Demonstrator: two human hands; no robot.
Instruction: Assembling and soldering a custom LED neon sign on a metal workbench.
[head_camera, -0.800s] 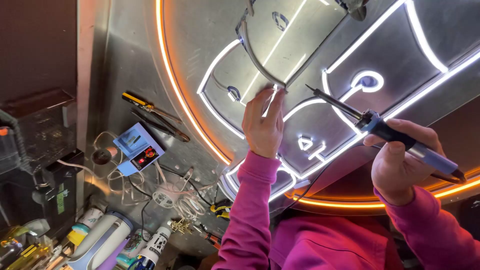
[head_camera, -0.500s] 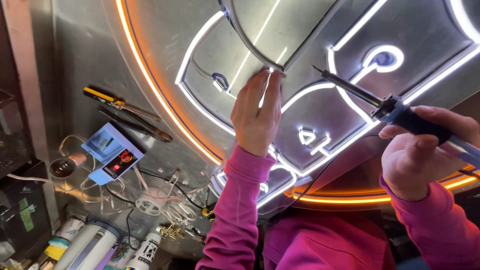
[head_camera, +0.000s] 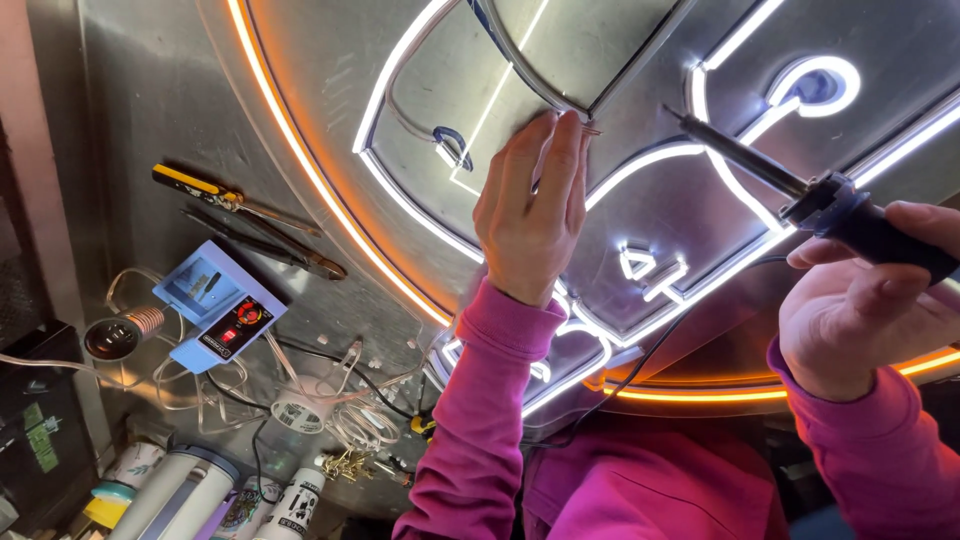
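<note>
Brushed metal is spreading under everything as your surface (head_camera: 150, 90), with a lit sign panel (head_camera: 700, 200) lying across it, white light strips (head_camera: 640, 165) tracing shapes inside a curving orange strip (head_camera: 300, 170).

Your left hand (head_camera: 530, 215) is lying flat on the panel with its fingers (head_camera: 560, 160) straight and close together, gripping nothing; the fingertips are pressing right where two thin metal channel pieces (head_camera: 530, 70) are meeting in a point. Your right hand (head_camera: 865, 310) is wrapping closed around the dark handle of a soldering iron (head_camera: 800, 195), holding it off to the right of the left hand. The iron's long tip is pointing up and left, hovering over the panel near a white strip and staying apart from your left fingertips.

Off to the left, a blue control box (head_camera: 220, 305) is sitting beside a coiled iron stand (head_camera: 125, 330), with yellow-handled pliers (head_camera: 240, 205) lying just above and loose wires (head_camera: 330, 400) tangling below.
</note>
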